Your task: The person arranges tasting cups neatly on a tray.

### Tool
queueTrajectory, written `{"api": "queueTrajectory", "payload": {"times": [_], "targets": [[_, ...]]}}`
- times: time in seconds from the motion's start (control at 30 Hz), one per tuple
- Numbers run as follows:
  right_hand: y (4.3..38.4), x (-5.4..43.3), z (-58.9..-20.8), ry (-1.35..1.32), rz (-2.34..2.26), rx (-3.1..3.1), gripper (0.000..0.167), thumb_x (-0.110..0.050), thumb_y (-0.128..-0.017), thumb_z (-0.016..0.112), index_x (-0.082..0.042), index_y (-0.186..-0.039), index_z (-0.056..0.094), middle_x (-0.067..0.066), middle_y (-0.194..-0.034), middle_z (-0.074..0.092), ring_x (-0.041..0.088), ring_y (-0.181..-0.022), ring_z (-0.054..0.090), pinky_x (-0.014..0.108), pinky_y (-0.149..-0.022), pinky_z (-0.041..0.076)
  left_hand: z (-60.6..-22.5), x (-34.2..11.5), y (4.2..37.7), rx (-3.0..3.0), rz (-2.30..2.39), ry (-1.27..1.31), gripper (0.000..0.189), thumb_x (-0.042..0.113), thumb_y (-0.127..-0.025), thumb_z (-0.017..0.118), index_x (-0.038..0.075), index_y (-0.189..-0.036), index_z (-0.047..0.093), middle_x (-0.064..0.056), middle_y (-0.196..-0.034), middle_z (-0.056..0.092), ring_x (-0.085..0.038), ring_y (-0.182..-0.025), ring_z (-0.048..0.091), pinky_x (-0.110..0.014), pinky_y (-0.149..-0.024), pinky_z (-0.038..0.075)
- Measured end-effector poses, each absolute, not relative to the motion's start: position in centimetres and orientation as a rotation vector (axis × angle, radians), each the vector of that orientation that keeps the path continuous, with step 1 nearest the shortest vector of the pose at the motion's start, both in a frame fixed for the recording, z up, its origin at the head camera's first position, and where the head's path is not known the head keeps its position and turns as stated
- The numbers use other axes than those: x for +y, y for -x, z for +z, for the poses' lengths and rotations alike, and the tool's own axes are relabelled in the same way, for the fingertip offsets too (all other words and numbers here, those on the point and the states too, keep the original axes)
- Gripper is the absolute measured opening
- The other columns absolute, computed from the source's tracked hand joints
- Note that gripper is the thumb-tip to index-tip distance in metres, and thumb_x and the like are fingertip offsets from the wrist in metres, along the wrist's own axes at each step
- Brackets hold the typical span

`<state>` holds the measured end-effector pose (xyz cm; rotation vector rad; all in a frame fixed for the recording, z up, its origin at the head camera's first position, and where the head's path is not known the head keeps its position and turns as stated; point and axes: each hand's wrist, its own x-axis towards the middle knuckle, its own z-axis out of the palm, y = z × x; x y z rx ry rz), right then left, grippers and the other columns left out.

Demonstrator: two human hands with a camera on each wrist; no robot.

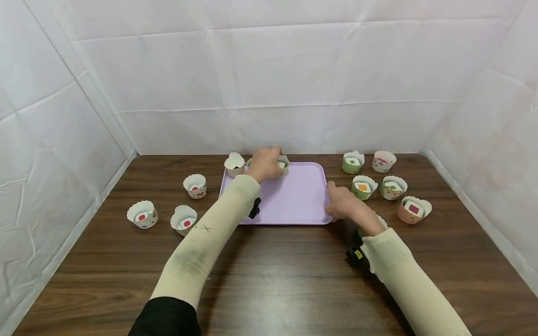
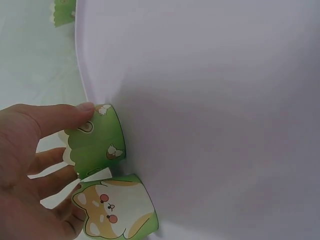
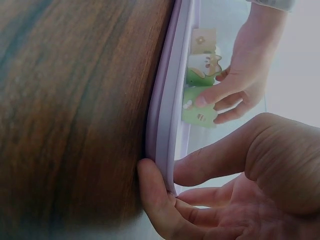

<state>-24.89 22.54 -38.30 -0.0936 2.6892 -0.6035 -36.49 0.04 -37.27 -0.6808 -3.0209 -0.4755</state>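
A lilac tray (image 1: 298, 200) lies on the brown table. At its far edge my left hand (image 1: 265, 163) holds a green paper baking cup (image 2: 97, 140), thumb on one side and fingers on the other. Right beside that cup stands another green cup with a dog's face (image 2: 120, 207), close to the fingers. A pale cup (image 1: 234, 161) sits at the tray's far left corner. My right hand (image 1: 343, 200) pinches the tray's near right rim, with the thumb over the edge and a finger at its outer side, as the right wrist view shows.
Left of the tray stand three paper cups, among them one with a red-marked white tile (image 1: 143, 216). Several more cups, including an orange-marked one (image 1: 363, 186) and a pink one (image 1: 413, 210), stand to the right. White sheeting (image 1: 286, 70) hangs behind the table.
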Motion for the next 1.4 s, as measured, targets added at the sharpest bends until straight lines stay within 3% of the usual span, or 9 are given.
{"api": "queueTrajectory", "payload": {"times": [0.33,0.63,1.0,1.17,1.4], "targets": [[24.8,22.7,-38.4,0.138,-0.610,2.708,0.067,0.000,-0.090,0.048,0.015,-0.149,0.021,0.039,-0.120,0.060,0.021,-0.065,0.068,0.028,-0.057,0.056,-37.1,0.0,36.1,-3.059,-0.451,0.670,0.055,0.028,-0.091,0.074,0.006,-0.138,0.056,-0.014,-0.138,0.064,-0.039,-0.124,0.049,-0.052,-0.105,0.048],[24.9,22.6,-38.3,0.120,-0.596,2.710,0.069,-0.001,-0.090,0.048,0.015,-0.150,0.020,0.039,-0.122,0.059,0.022,-0.066,0.068,0.028,-0.057,0.057,-37.0,-0.4,35.8,-3.057,-0.528,0.648,0.082,0.042,-0.087,0.080,0.008,-0.154,0.045,-0.011,-0.153,0.054,-0.039,-0.134,0.045,-0.051,-0.117,0.041],[24.7,22.4,-38.4,0.131,-0.608,2.717,0.067,-0.001,-0.090,0.049,0.016,-0.149,0.022,0.039,-0.121,0.059,0.023,-0.069,0.068,0.029,-0.058,0.057,-36.5,-2.0,33.8,-2.946,-0.736,0.706,0.075,0.040,-0.093,0.074,0.006,-0.153,0.045,-0.012,-0.157,0.050,-0.036,-0.146,0.041,-0.049,-0.124,0.037],[24.8,22.4,-38.4,0.126,-0.582,2.723,0.068,-0.002,-0.091,0.050,0.015,-0.150,0.021,0.039,-0.125,0.058,0.024,-0.072,0.067,0.028,-0.059,0.057,-36.4,-3.0,32.2,-2.873,-0.807,0.722,0.069,0.040,-0.095,0.073,0.006,-0.150,0.049,-0.011,-0.154,0.052,-0.036,-0.142,0.044,-0.048,-0.122,0.040],[24.8,22.5,-38.3,0.124,-0.581,2.706,0.068,-0.003,-0.091,0.049,0.015,-0.150,0.020,0.038,-0.123,0.058,0.023,-0.071,0.067,0.028,-0.059,0.056,-35.8,-4.5,30.1,-2.811,-0.778,0.628,0.059,0.038,-0.094,0.072,0.010,-0.144,0.056,-0.012,-0.139,0.064,-0.038,-0.129,0.056,-0.051,-0.106,0.052]]}}
